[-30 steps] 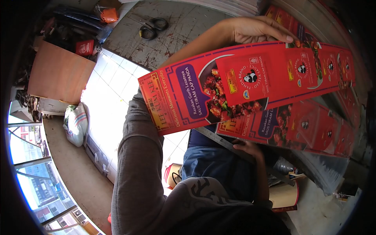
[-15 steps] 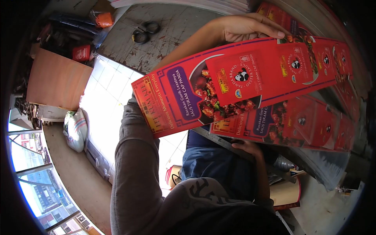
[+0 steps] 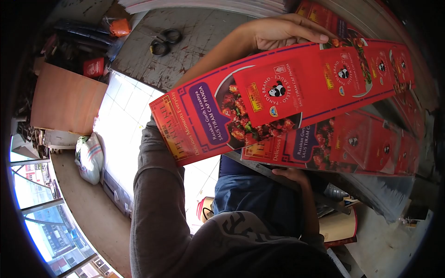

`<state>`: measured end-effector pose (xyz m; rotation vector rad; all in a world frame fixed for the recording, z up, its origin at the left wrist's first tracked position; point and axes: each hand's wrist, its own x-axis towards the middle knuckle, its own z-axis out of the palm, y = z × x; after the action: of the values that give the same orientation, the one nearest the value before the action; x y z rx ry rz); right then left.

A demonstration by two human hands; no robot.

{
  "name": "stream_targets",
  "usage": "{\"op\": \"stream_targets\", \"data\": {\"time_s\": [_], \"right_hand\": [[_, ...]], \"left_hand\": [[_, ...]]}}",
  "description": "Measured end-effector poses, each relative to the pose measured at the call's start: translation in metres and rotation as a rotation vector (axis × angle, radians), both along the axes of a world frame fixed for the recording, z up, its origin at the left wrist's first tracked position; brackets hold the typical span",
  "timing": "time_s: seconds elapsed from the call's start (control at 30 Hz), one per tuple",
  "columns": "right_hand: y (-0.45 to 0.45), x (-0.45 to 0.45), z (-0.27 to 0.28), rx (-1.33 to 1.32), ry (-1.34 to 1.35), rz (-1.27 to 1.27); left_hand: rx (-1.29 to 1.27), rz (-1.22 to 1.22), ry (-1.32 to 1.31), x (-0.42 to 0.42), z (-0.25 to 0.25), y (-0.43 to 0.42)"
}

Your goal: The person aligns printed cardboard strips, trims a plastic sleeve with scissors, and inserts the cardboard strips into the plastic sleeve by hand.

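Observation:
My left hand point(image 3: 294, 33) grips the upper edge of a long red printed card strip point(image 3: 309, 88), with the thumb on its face. The strip is tilted and curves toward its right end. It shows "Lee Kum Kee", "Panda Brand Oyster Sauce" and a plate of food. Below it lies a similar red strip point(image 3: 301, 147) under clear plastic, partly covered by the held one. My right hand point(image 3: 293, 175) is below that strip's lower edge, beside a metal edge. Its fingers look curled, and what they hold, if anything, is hidden.
Black-handled scissors point(image 3: 165, 42) lie on a scratched grey tabletop point(image 3: 148, 65). More red printed sheets point(image 3: 320, 19) are at the upper right, near a stack of pale sheets point(image 3: 204, 5). A brown board point(image 3: 68, 98) and a white sack point(image 3: 90, 158) stand at the left.
The view has shifted slightly, so most things sit a little farther left. The held strip's left end appears slightly lower. Both hands keep their hold and posture.

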<state>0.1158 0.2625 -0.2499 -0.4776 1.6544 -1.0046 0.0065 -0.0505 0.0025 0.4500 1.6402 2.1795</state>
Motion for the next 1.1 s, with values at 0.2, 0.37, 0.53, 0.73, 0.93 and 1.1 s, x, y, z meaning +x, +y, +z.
{"op": "stream_targets", "data": {"time_s": [0.2,0.37,0.53,0.73,0.93,1.1], "right_hand": [[-0.012,-0.001,0.031,0.083,-0.044,0.000],[-0.023,-0.005,0.063,0.177,-0.213,0.004],[-0.014,-0.002,0.041,0.119,-0.116,0.009],[0.020,0.002,-0.053,-0.138,0.240,-0.070],[0.023,0.002,-0.063,-0.219,0.722,0.017],[0.016,0.002,-0.041,-0.195,0.560,-0.082]], "left_hand": [[0.050,0.032,-0.011,0.006,0.004,0.004],[0.070,0.026,-0.039,-0.003,-0.005,-0.002],[0.055,0.029,-0.027,-0.003,-0.005,-0.001],[0.065,0.029,-0.034,-0.001,-0.001,0.001],[0.053,0.059,-0.018,0.001,0.000,0.001],[0.014,0.027,0.009,0.001,0.001,0.001]]}}
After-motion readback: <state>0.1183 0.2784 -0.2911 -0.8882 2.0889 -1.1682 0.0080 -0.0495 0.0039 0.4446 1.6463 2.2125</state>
